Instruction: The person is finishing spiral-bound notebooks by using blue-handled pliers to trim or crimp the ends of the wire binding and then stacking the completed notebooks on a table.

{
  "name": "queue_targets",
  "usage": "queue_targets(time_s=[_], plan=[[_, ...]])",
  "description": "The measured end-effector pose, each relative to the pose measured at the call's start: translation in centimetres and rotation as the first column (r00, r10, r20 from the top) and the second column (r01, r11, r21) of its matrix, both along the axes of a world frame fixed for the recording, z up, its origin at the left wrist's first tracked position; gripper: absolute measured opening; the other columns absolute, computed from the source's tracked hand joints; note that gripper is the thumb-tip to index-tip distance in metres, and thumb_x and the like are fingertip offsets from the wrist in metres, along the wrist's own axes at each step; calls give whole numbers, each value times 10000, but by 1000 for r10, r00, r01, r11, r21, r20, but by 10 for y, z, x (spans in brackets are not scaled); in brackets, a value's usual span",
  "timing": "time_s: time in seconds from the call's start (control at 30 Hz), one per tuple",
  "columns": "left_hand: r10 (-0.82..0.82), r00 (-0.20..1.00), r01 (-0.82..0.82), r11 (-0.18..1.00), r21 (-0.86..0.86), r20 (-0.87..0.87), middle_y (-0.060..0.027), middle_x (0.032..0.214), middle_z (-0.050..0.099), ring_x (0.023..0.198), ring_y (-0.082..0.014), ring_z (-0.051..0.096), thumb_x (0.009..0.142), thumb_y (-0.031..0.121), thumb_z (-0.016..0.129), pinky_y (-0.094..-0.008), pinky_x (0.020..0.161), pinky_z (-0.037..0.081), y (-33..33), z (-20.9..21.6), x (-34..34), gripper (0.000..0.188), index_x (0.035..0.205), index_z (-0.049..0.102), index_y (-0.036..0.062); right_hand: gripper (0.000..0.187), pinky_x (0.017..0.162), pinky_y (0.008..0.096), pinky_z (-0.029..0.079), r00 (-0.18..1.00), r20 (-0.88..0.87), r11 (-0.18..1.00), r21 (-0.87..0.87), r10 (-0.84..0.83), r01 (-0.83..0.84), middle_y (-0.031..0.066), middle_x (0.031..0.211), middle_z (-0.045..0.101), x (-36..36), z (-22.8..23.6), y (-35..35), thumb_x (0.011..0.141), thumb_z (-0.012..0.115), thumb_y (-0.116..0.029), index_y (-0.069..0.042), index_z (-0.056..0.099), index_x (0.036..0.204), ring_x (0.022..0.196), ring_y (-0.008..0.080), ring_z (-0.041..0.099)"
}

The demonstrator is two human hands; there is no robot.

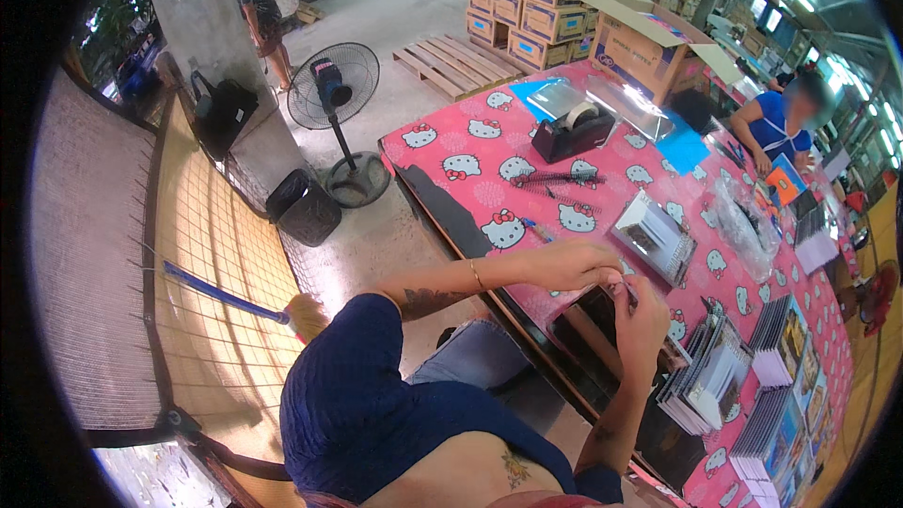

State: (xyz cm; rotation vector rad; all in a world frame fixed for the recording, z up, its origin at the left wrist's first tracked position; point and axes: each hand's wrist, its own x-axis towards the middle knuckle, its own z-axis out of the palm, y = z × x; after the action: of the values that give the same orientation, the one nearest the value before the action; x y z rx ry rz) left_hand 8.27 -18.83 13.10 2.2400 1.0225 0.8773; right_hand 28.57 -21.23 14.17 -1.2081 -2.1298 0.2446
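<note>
Over the near edge of the table, my left hand [581, 266] and my right hand [643, 322] meet with fingers pinched together. Whatever they hold, if anything, is too small and covered to make out. Just beyond them lies a spiral-bound booklet [656, 237] with a pale picture cover. A dark, glossy flat piece [585, 331] lies under my hands, partly hidden. Beside my right wrist is a stack of spiral-bound booklets [707, 378]. Black spiral binding coils [557, 181] and a pen [539, 230] rest farther off on the pink cartoon-patterned tablecloth [487, 190].
A black tape dispenser [572, 132] stands near clear plastic sheets [640, 111] and an open carton [641, 55]. More booklet stacks [781, 433] fill the near right. A co-worker [773, 122] sits at the far right. Left of the table are a standing fan [333, 85] and a bin [303, 209].
</note>
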Motion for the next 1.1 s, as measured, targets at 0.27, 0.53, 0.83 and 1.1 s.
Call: queue_targets(time_s=[0.27, 0.53, 0.83, 1.1], plan=[[-54, 994, 89, 916, 391, -99, -131, 1023, 552, 880, -351, 611, 891, 232, 666, -478, 704, 482, 17, -8, 5, 267, 1072, 549, 76, 161, 691, 461, 473, 999, -1, 997, 52, 54, -54, 175, 918, 661, 8, 6, 1, 900, 629, -112, -52, 655, 1047, 800, 384, 637], [82, 937, 78, 899, 432, -340, -163, 1178, 547, 1074, -351, 552, 911, 457, 595, -488, 875, 429, 23, -13, 13, 494, 1194, 557, 54, 181, 683, 466, 478, 988, 145, 999, 2, -46, 46, 139, 930, 673, 23, 7, -3, 919, 594, -118, -83, 675, 1077, 813, 388, 640], [343, 911, -166, 814, 556, -230, -243, 1566, 280, 1486, -374, 217, 917, 512, 556, -582, 1173, 158, -37, -53, 40, 830, 1470, 332, -65, 167, 678, 453, 488, 991, 119, 997, 39, -64, 60, 147, 918, 680, 23, 0, -2, 926, 597, -128, -93, 687, 1063, 802, 374, 651], [-33, 999, 39, 952, 304, -22, -99, 954, 542, 886, -336, 577, 922, 336, 615, -493, 861, 421, 21, -15, 10, 283, 1065, 598, 93, 157, 675, 440, 493, 999, 50, 999, 29, -16, 14, 133, 932, 687, 25, 1, 1, 920, 621, -138, -97, 690, 1055, 795, 368, 655]])
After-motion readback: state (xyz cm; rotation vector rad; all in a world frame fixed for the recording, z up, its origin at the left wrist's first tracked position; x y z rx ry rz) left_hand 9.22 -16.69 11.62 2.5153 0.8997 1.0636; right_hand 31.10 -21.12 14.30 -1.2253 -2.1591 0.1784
